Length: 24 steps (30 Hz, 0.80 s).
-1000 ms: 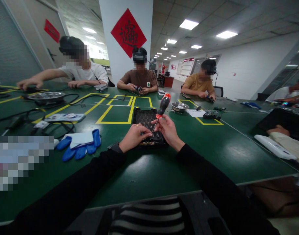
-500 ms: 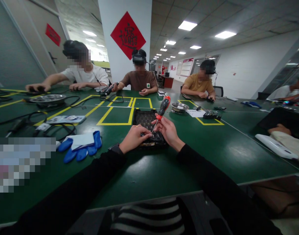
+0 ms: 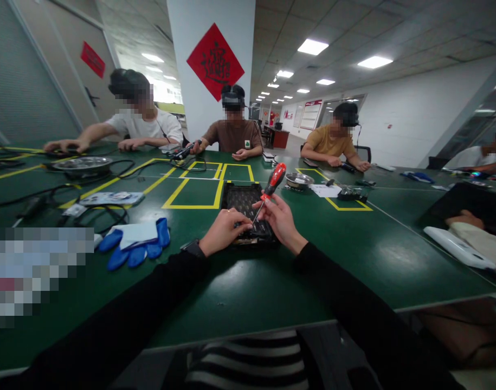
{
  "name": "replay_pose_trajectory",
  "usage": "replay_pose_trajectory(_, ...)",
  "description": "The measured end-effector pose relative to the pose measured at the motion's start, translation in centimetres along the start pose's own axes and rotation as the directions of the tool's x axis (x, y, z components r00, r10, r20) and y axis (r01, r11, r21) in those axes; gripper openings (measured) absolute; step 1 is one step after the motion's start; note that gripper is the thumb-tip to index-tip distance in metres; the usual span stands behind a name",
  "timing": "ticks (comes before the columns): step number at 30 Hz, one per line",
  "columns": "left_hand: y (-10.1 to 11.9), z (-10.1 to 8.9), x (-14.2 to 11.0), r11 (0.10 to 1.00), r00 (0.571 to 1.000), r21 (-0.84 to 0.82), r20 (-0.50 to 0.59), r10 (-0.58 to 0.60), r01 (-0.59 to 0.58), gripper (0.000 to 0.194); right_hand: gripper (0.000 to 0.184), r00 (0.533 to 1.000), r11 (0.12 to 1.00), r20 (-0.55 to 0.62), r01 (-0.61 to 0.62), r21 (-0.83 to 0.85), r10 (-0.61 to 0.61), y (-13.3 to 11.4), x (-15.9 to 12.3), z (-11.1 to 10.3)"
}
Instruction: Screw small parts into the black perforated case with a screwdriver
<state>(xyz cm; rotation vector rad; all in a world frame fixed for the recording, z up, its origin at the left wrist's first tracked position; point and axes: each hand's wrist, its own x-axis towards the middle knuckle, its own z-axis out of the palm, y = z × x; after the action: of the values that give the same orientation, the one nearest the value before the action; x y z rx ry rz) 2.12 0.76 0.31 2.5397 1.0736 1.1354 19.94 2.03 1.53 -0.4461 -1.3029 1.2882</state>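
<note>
- On the green counter (image 3: 272, 292), a black case (image 3: 243, 200) lies by both hands.
- Above it, the right hand (image 3: 281, 219) grasps a tilted red-and-black screwdriver (image 3: 275, 181), tip down.
- Near the tip, the left hand (image 3: 221, 232) bunches its fingertips; I cannot tell whether they grip anything.

So there's this long green desk (image 3: 353, 271) with yellow tape outlines (image 3: 191, 207) marked on it. On the left, blue gloves (image 3: 137, 254) are lying with a pale folded cloth (image 3: 137, 233) on top, and a flat printed packet (image 3: 113, 199) sits just beyond, near a bunch of black cables (image 3: 126, 172). There's a shiny metal dish (image 3: 83, 164) farther back, plus a smaller steel bowl (image 3: 299, 180) to the right, next to some white paper (image 3: 326, 190). Three people in headsets sit across, and a big red diamond poster (image 3: 216, 62) hangs on the pillar (image 3: 178, 32) behind them.
</note>
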Motion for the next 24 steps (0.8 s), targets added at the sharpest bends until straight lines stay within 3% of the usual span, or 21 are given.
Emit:
replay_pose_trajectory(17,0.04,0.11,0.05,0.999,1.0,0.046,-0.008,-0.01,0.01,0.016,0.033,0.999,0.996,0.0,0.034,-0.077,-0.034,0.11,-0.07,0.19)
replay_pose_trajectory(24,0.06,0.12,0.06,0.999,1.0,0.043,-0.009,-0.016,0.017,0.016,0.022,1.0,1.0,0.008,0.003,-0.004,-0.003,0.07,-0.04,0.05)
